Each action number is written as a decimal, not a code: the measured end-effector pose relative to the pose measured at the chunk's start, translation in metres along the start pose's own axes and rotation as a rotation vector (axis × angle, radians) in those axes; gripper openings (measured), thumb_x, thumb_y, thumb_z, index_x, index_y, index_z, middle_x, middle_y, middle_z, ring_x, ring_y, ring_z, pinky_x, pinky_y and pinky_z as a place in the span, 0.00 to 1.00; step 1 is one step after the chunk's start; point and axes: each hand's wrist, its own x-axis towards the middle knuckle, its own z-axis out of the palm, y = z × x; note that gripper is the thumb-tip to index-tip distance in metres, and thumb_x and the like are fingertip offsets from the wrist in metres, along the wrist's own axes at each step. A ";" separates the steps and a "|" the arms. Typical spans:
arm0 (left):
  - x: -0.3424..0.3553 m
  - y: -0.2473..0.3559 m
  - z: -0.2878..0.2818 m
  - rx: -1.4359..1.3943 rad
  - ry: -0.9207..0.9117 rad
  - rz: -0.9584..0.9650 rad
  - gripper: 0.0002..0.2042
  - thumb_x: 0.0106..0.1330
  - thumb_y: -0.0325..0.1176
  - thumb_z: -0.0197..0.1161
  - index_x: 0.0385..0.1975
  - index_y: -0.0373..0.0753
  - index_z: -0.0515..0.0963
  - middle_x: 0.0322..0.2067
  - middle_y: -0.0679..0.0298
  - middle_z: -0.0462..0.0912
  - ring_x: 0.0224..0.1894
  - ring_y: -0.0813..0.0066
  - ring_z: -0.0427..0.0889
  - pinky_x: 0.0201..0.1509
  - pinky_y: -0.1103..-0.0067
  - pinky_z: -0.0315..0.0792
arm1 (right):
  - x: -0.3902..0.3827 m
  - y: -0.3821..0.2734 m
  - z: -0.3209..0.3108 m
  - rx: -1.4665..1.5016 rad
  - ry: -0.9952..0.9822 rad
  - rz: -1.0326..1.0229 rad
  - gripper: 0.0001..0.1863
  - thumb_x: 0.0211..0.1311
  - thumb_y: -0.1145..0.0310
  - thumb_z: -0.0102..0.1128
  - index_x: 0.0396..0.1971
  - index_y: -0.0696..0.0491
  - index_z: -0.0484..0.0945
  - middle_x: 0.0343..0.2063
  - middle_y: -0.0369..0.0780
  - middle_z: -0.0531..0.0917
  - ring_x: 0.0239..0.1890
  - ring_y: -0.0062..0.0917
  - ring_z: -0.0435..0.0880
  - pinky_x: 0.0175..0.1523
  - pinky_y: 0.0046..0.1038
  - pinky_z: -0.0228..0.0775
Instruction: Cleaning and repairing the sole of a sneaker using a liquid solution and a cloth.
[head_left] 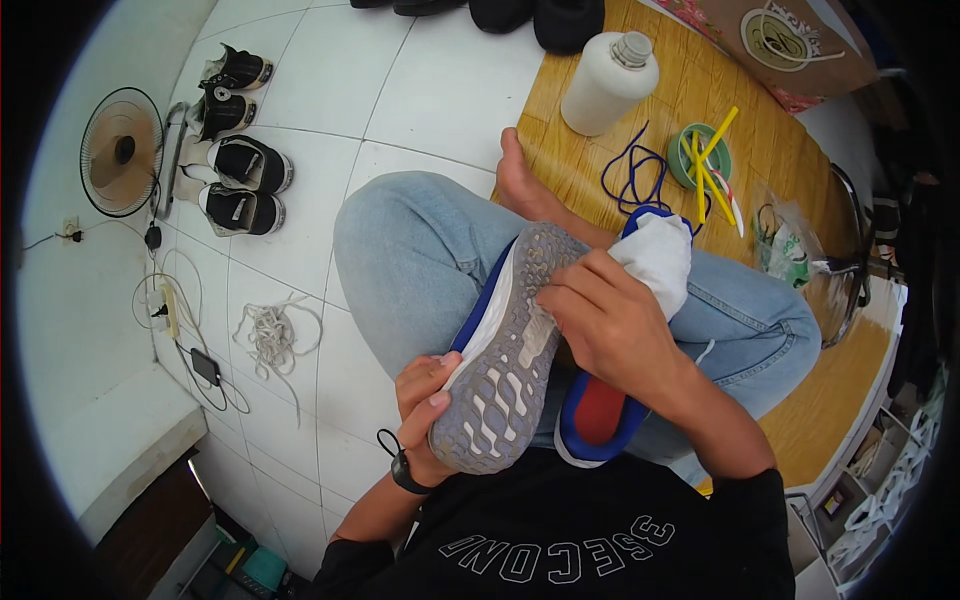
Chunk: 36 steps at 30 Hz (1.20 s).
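Note:
A blue running shoe (pixel 500 370) is turned so its worn grey-and-white patterned sole faces up. My left hand (pixel 425 400) grips it near the heel, thumb on the sole's edge. Over the front part of the sole, my right hand (pixel 610 325) has its fingers bent and pinched together, touching the tread; whatever is between them is hidden. Beneath my right forearm, a second blue shoe (pixel 597 415) with a red insole rests between my legs. Beyond my right hand, a crumpled white cloth-like bundle (pixel 655 260) sits against blue shoe fabric.
On the wood-patterned mat (pixel 545 110) stand a white bottle (pixel 610 85) and a green cup (pixel 690 165) with yellow sticks. A dark blue shoelace (pixel 635 175) lies nearby. White laces (pixel 270 335), several shoes (pixel 245 185), cables and a fan (pixel 122 150) occupy the left side.

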 end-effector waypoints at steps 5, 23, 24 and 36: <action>0.001 0.005 -0.001 0.003 -0.029 -0.045 0.37 0.54 0.33 0.81 0.57 0.45 0.60 0.53 0.49 0.78 0.51 0.55 0.80 0.59 0.61 0.73 | 0.000 0.002 -0.015 -0.072 -0.145 0.051 0.15 0.43 0.81 0.69 0.35 0.56 0.81 0.36 0.38 0.80 0.40 0.35 0.80 0.43 0.34 0.76; 0.006 0.000 -0.001 -0.010 -0.056 -0.027 0.35 0.55 0.31 0.79 0.56 0.45 0.61 0.52 0.48 0.79 0.50 0.57 0.80 0.57 0.61 0.74 | -0.001 0.024 -0.023 0.005 -0.185 -0.235 0.10 0.46 0.74 0.62 0.32 0.56 0.77 0.33 0.38 0.76 0.39 0.33 0.76 0.43 0.31 0.74; 0.006 -0.002 0.000 -0.009 -0.053 -0.025 0.35 0.55 0.31 0.79 0.56 0.45 0.61 0.52 0.48 0.79 0.50 0.57 0.80 0.57 0.61 0.74 | -0.002 0.017 -0.023 0.081 -0.236 -0.240 0.14 0.43 0.75 0.63 0.35 0.56 0.78 0.35 0.39 0.78 0.40 0.34 0.77 0.45 0.33 0.75; 0.005 -0.003 0.000 -0.057 -0.013 -0.022 0.35 0.53 0.35 0.81 0.56 0.44 0.63 0.53 0.47 0.78 0.51 0.56 0.80 0.55 0.62 0.73 | -0.008 0.009 -0.012 0.139 -0.116 -0.163 0.18 0.40 0.79 0.67 0.37 0.57 0.80 0.36 0.41 0.80 0.39 0.37 0.80 0.45 0.34 0.75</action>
